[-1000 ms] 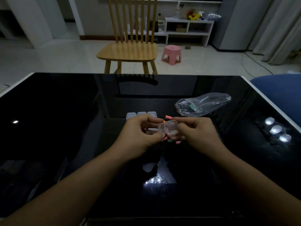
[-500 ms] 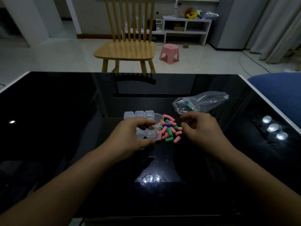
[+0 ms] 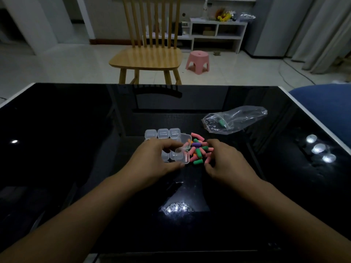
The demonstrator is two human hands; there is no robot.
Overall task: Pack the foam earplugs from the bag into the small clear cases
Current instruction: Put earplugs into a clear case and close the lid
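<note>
- Where the glossy black table (image 3: 76,149) reflects lamps, soft stubby foam earplugs (image 3: 199,150), mostly pink and green, lie heaped.
- Left hand (image 3: 153,164) pinches an open clear case (image 3: 183,151).
- Right hand (image 3: 226,164), fingers curled, touches the heap.
- Crinkled clear bag (image 3: 235,120) lies behind.

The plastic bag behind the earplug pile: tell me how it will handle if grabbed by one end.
The plastic bag is thin, crinkled film lying slumped on the table, so it will probably flop and fold rather than hold shape. It looks nearly empty, with one green earplug visible inside, so likely very light. That earplug may slide out of the open mouth if tipped.
</note>
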